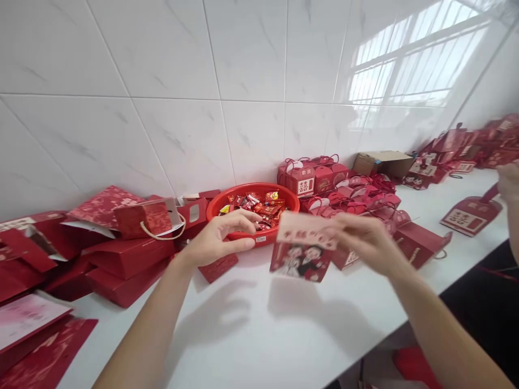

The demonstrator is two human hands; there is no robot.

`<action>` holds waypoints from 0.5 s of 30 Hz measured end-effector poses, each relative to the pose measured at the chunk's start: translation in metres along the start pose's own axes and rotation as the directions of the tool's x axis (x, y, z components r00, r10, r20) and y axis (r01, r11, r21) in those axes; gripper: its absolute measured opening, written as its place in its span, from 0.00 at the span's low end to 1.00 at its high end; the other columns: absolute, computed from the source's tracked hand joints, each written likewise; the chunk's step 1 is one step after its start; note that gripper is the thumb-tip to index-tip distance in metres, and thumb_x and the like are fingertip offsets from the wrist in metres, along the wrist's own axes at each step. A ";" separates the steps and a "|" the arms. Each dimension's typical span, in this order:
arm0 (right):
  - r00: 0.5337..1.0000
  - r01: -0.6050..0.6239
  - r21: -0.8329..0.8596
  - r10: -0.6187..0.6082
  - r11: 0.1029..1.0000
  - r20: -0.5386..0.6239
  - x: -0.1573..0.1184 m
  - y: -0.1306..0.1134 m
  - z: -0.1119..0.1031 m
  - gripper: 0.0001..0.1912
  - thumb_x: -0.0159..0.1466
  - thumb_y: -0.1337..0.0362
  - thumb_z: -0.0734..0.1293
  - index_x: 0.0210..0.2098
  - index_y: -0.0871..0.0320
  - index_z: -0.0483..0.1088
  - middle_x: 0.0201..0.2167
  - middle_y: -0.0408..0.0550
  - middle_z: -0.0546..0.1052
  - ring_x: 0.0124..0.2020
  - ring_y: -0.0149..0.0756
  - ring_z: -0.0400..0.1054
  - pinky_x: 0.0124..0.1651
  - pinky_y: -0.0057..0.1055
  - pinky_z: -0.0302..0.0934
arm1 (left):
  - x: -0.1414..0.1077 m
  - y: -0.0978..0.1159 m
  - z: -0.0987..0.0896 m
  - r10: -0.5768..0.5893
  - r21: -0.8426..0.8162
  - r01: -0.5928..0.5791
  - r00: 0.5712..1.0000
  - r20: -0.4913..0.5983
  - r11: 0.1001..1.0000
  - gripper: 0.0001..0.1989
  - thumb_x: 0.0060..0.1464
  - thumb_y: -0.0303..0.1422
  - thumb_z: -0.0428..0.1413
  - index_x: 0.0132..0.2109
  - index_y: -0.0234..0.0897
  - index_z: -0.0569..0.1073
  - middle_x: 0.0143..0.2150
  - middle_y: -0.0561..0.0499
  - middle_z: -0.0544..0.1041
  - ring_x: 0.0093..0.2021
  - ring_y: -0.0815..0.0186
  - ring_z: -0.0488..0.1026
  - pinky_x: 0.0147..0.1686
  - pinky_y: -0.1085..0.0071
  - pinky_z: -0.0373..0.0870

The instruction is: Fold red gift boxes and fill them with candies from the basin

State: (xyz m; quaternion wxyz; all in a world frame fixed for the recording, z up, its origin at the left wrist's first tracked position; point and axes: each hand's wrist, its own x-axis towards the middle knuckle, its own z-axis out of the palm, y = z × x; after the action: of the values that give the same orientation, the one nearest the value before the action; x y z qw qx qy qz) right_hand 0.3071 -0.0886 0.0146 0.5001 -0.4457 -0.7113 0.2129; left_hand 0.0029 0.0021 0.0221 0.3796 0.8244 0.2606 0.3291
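Observation:
My right hand [363,237] grips the upper right edge of a small red and pink box [302,251] printed with a cartoon couple, held above the white table and slightly blurred. To the left of the box, my left hand [225,235] is raised with thumb and fingers apart and nothing between them. Behind both hands stands a round red basin [292,201] with wrapped candies [259,204] in it. A flat red packet [219,267] lies on the table beneath my left hand.
Red gift boxes and bags [125,265] are piled at the left. More red boxes [298,181] and a cardboard box [383,163] stand along the tiled wall. At the right edge, another person's hand [508,181] holds a red box [472,213]. The white table [251,346] runs rightward.

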 end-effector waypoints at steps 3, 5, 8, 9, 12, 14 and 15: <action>0.855 0.066 -0.138 -0.127 0.988 -0.503 -0.005 -0.018 -0.061 0.12 0.56 0.54 0.75 0.29 0.57 0.77 0.23 0.43 0.74 0.16 0.27 0.63 0.18 0.25 0.57 | -0.003 0.006 -0.008 -0.038 -0.051 0.034 0.996 -0.083 0.998 0.08 0.53 0.39 0.64 0.36 0.40 0.79 0.53 0.43 0.78 0.56 0.53 0.73 0.53 0.60 0.73; 0.647 -0.007 -0.245 -0.182 0.970 -0.740 -0.002 -0.017 -0.096 0.11 0.53 0.57 0.76 0.29 0.58 0.76 0.21 0.43 0.73 0.15 0.29 0.63 0.18 0.27 0.57 | -0.004 0.006 -0.012 -0.058 -0.050 0.053 0.994 -0.097 0.997 0.09 0.53 0.40 0.64 0.36 0.40 0.80 0.52 0.44 0.79 0.56 0.53 0.74 0.53 0.61 0.74; 0.493 -0.248 -0.267 -0.116 0.931 -0.862 0.004 0.004 -0.138 0.06 0.55 0.65 0.73 0.26 0.58 0.72 0.17 0.41 0.69 0.14 0.30 0.60 0.20 0.30 0.58 | -0.003 0.002 -0.014 -0.074 -0.020 0.073 0.992 -0.104 0.997 0.11 0.52 0.43 0.64 0.36 0.40 0.80 0.49 0.44 0.80 0.56 0.52 0.74 0.56 0.59 0.73; 0.456 -0.366 -0.243 -0.055 0.898 -0.888 0.005 0.013 -0.148 0.07 0.56 0.68 0.71 0.24 0.57 0.70 0.16 0.40 0.67 0.14 0.31 0.59 0.21 0.31 0.57 | -0.002 0.001 -0.014 -0.080 -0.006 0.080 0.992 -0.101 0.997 0.12 0.52 0.44 0.64 0.36 0.40 0.80 0.48 0.45 0.81 0.56 0.52 0.74 0.58 0.58 0.71; 0.449 -0.640 -0.276 0.057 0.717 -0.892 0.005 0.042 -0.174 0.12 0.57 0.72 0.69 0.21 0.56 0.65 0.15 0.41 0.66 0.18 0.32 0.59 0.29 0.33 0.57 | -0.001 0.000 -0.013 -0.084 0.039 0.087 0.992 -0.092 0.995 0.13 0.52 0.45 0.64 0.36 0.40 0.81 0.45 0.46 0.82 0.54 0.53 0.76 0.62 0.55 0.66; 0.523 -0.713 -0.358 0.117 0.603 -0.844 0.002 0.060 -0.186 0.13 0.59 0.71 0.69 0.21 0.55 0.64 0.17 0.44 0.68 0.22 0.35 0.60 0.33 0.35 0.57 | -0.002 0.001 -0.014 -0.086 0.042 0.090 0.992 -0.090 0.995 0.13 0.52 0.45 0.64 0.36 0.40 0.81 0.44 0.46 0.82 0.52 0.54 0.76 0.61 0.55 0.68; 0.556 -0.727 -0.387 0.156 0.567 -0.816 0.000 0.069 -0.191 0.13 0.59 0.70 0.68 0.21 0.55 0.64 0.17 0.46 0.69 0.23 0.36 0.62 0.34 0.36 0.57 | -0.003 0.001 -0.014 -0.087 0.038 0.091 0.992 -0.093 0.995 0.13 0.52 0.45 0.63 0.36 0.41 0.81 0.44 0.46 0.82 0.52 0.54 0.76 0.59 0.56 0.70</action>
State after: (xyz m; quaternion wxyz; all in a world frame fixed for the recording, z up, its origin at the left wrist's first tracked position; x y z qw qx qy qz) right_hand 0.5080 -0.0806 0.0412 0.4450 -0.8211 -0.3337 -0.1279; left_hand -0.0094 0.0061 0.0293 0.3642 0.8040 0.3208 0.3436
